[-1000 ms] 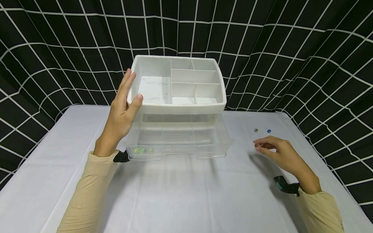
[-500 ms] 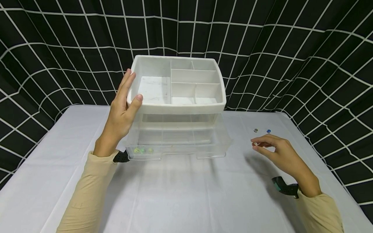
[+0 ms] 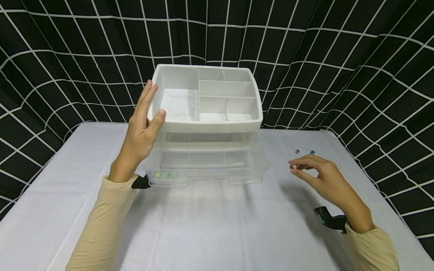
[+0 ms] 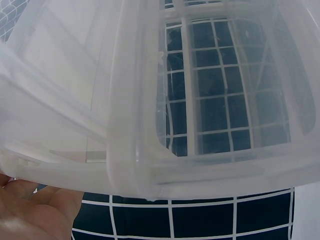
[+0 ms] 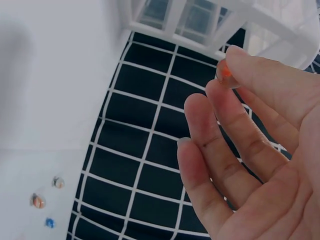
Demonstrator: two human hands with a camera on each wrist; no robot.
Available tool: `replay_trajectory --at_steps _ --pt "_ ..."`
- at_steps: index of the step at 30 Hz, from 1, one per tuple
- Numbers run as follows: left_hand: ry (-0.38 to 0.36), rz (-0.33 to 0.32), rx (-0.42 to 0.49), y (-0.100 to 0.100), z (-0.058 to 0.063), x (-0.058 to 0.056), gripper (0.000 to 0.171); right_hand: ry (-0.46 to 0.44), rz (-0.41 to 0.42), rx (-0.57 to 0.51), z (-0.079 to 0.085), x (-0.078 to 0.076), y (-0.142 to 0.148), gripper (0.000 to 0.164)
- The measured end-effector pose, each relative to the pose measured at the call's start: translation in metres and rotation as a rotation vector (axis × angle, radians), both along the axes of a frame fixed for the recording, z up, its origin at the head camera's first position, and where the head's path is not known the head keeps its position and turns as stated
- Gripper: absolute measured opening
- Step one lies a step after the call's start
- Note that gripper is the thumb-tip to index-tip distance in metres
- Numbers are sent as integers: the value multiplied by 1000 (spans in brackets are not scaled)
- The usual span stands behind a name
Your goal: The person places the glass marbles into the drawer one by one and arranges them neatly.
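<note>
My right hand [image 3: 322, 178] pinches a clear marble with an orange swirl [image 5: 227, 75] between thumb and forefinger, raised over the table. My left hand [image 3: 139, 130] rests along the left side of a white organizer [image 3: 207, 127], fingers straight against its side and thumb over the front corner of its divided top tray. Below the tray a clear drawer [image 3: 210, 175] stands pulled out. Three yellow and green marbles [image 3: 165, 175] lie at its front left. To the right on the cloth lie a greyish marble [image 3: 297, 151], a blue marble [image 3: 312, 152] and an orange marble [image 5: 37, 201].
A white cloth [image 3: 203, 229] covers the table. Around its back and sides hangs a black curtain [image 3: 288, 49] with a white grid. The organizer stands near the table's back edge, its open drawer jutting toward the front.
The right hand has drifted slightly left with the orange-swirled marble, off from the marbles on the cloth. The left hand and the organizer have stayed in place.
</note>
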State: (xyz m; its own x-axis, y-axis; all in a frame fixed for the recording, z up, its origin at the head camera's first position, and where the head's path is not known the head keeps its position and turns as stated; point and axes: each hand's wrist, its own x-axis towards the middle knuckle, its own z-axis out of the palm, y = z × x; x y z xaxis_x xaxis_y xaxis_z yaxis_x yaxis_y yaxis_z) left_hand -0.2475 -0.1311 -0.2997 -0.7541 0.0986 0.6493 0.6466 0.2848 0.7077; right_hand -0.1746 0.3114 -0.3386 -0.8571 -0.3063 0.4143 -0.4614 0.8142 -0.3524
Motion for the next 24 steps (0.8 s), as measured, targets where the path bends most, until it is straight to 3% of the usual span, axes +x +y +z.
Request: replay_trajectory --at_steps 24 --pt "9 0 0 0 -1 -1 58 65 59 -8 16 5 -21 28"
